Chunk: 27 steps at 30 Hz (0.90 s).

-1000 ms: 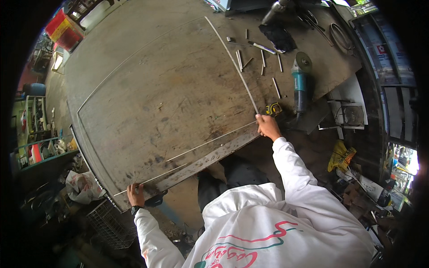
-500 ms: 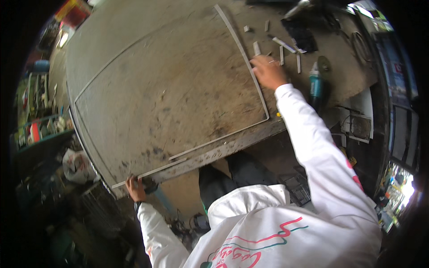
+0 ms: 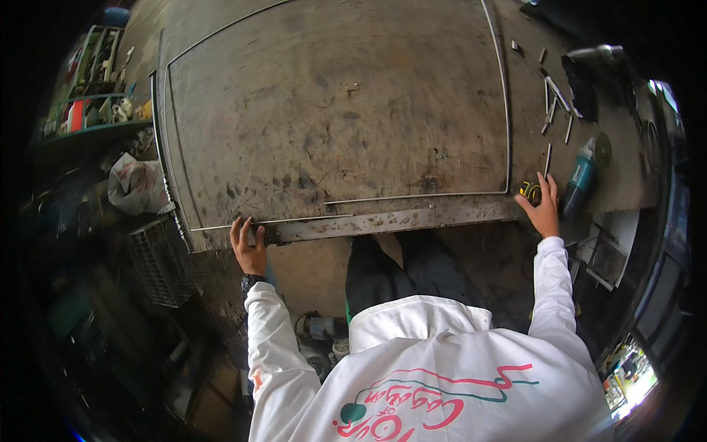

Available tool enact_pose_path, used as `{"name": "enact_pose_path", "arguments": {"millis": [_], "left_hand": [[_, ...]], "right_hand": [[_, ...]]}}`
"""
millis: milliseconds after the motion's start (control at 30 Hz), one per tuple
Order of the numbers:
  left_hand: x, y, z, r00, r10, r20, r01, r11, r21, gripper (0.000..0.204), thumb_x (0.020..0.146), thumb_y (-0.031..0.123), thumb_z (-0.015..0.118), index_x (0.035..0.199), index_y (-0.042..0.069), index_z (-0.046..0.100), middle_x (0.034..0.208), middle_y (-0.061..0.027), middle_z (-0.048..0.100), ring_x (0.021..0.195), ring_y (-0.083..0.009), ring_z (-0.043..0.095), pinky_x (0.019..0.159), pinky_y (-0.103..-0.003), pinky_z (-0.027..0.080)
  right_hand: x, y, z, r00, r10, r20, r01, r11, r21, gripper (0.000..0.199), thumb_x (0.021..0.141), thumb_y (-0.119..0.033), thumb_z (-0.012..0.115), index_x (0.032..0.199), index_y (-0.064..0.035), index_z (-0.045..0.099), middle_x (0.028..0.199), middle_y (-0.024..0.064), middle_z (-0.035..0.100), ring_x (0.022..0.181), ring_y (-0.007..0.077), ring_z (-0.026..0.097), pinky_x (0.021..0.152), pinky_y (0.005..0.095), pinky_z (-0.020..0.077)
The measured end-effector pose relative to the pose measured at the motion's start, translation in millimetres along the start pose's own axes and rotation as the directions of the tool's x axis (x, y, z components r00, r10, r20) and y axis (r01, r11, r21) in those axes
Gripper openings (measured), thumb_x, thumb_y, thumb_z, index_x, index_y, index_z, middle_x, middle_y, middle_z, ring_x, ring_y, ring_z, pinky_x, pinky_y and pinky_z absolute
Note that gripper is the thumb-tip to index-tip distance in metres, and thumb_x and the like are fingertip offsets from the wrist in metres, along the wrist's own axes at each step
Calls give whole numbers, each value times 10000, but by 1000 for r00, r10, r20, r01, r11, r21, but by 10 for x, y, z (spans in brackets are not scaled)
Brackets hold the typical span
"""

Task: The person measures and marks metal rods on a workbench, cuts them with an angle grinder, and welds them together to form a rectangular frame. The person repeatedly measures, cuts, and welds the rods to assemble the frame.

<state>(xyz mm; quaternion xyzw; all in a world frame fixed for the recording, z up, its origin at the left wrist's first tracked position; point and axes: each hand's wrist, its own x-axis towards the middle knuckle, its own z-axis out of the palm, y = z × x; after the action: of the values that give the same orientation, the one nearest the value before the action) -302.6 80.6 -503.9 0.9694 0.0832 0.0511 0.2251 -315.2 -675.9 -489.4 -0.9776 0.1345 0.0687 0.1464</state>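
Note:
A thin, light metal bar frame (image 3: 507, 110) lies on the worn worktable (image 3: 353, 132), bent at its corners, with two ends running past each other along the near side. My left hand (image 3: 249, 250) rests at the table's near left edge, fingers apart, fingertips by the frame's near bar. Just outside the frame's near right corner, my right hand (image 3: 545, 210) has thumb and fingers around a yellow and black tape measure (image 3: 529, 192). A teal angle grinder (image 3: 579, 179) lies right of that hand. One short metal strip (image 3: 548, 158) lies just beyond the fingers.
Several metal offcuts (image 3: 557, 92) lie at the far right beside a dark cloth-like piece (image 3: 582, 85). A flat metal strip (image 3: 398, 220) runs along the table's near edge. Left of the table are a white bag (image 3: 136, 184), a wire crate (image 3: 160, 261) and a cluttered shelf (image 3: 96, 118).
My right hand has come back from the frame's right bar to the tape measure. My left hand has shifted slightly right along the near edge. The view has also shifted.

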Motion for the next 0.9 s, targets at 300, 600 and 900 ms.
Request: {"name": "enact_pose_path", "arguments": {"millis": [300,600,900], "left_hand": [[-169,1475,32,972,162,171,-54,861,-506,401,873,51,804,1260,56,698,1175,-148,691,1112,-324,665,970,-417,525],[-420,2551,-280,671,379,638,637,146,-757,384,988,124,773,1329,-20,672,1213,-113,725,1061,-148,701,933,-297,572],[-757,1559,-474,594,298,748,791,-46,-610,374,1054,229,704,1304,-46,667,1183,-61,708,1064,-112,677,953,-275,587]], "right_hand": [[-427,-1397,-294,894,264,363,-446,437,781,840,756,-349,938,1429,-70,521,1256,91,626,1240,256,570,1071,406,474],[-1405,-3388,-507,882,-312,353,-159,508,847,852,812,-398,907,1468,-37,501,1333,88,597,1240,183,564,1082,342,448],[-1871,-3942,137,827,-314,466,-291,470,833,864,805,-594,892,1322,-48,466,1112,32,551,1001,132,564,893,289,494]]}}
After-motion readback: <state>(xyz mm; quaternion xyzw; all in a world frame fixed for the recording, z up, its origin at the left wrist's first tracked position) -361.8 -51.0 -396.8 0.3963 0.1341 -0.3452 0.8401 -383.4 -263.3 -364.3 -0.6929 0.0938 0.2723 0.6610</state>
